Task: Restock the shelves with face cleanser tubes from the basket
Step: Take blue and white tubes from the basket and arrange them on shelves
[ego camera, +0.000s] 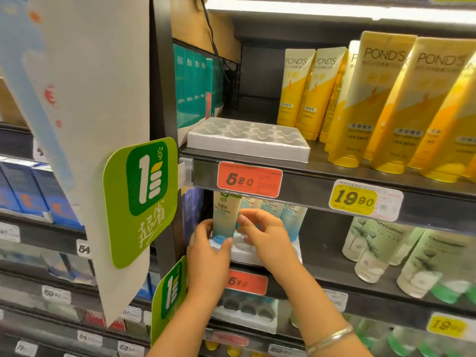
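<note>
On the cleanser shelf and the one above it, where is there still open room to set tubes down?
The white tray on the upper shelf holds nothing, bordered by teal boxes and yellow Pond's tubes. On the middle shelf, front tray pockets between both hands sit open, and a dark gap separates blue-capped cleanser tubes from green bottles. The Pond's side is crowded.

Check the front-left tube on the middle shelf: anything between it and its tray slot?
Nothing visible does. The tube stands cap-down at the front-left corner of the white tray, with the left hand and right hand on either side of it. Whether the cap is fully seated is hidden by the left hand's fingers.
</note>
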The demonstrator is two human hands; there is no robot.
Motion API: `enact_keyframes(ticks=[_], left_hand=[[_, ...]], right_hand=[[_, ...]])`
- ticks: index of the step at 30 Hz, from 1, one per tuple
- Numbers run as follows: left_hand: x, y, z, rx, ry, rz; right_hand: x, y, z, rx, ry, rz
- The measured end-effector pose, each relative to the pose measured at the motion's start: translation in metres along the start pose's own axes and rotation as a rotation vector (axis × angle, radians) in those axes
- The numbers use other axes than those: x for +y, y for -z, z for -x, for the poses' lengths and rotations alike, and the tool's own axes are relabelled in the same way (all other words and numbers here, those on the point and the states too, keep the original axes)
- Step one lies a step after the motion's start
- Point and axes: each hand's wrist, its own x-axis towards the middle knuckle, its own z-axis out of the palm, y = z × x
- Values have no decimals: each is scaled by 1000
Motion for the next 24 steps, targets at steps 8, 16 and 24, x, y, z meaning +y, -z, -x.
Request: enact_keyframes(ticks=[8, 16, 24], left_hand=[[2, 1, 54, -178, -132, 122], [-52, -28, 117, -684, 96, 126], [-74, -69, 191, -1091, 359, 83]], right_hand=[[22, 35, 71, 282, -175, -36], [81, 61, 196, 580, -525, -7], [122, 105, 339, 741, -922, -334]])
